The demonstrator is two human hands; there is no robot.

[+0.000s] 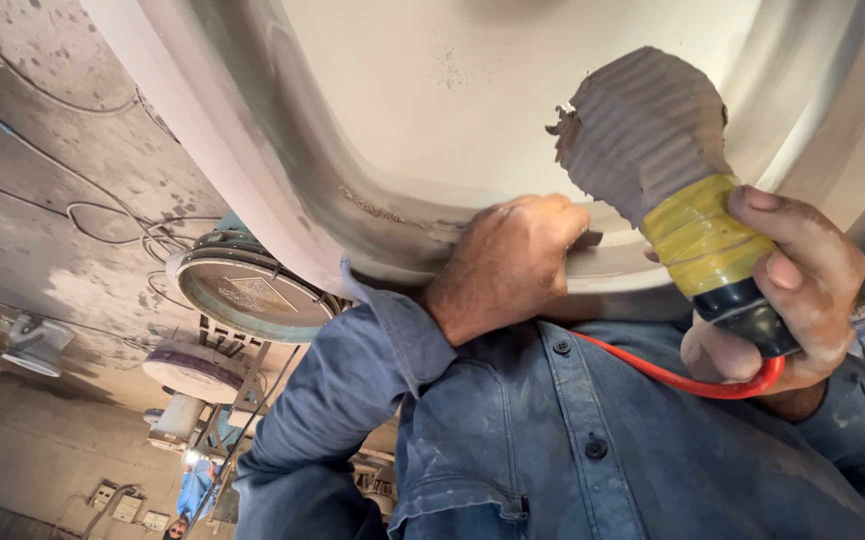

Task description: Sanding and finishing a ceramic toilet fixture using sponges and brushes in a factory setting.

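Nearest the camera is the person's blue work shirt [572, 440], buttoned down the front and dusted with pale powder.

Just above it, the right hand [787, 290] is closed around a hand tool [687, 215]. The fingers are clamped on its dark lower grip, with the thumb lying along the band of yellow tape above that. The tool's top is wrapped in ridged grey material caked with dried paste and ragged at the edge. A red hose [672, 378] runs from the base of the tool under the hand and across the shirt.

To the left, the left hand [507, 265] is curled into a loose fist, knuckles toward the camera, pressed against the rounded edge of a large white moulded shell [432, 90]. A thin dark edge shows just past its fingers, perhaps a small blade or strip, though the view is too poor to be sure. The fingers are drawn together.

The shell fills the upper middle of the view, with a grey smeared band following its curved corner.

Farther off on the left, a round disc-shaped fitting [247, 290] hangs by a stained concrete wall [62, 130] that has loose wires running across it. Beyond that, other round white pieces [192, 368] rest on a metal stand.
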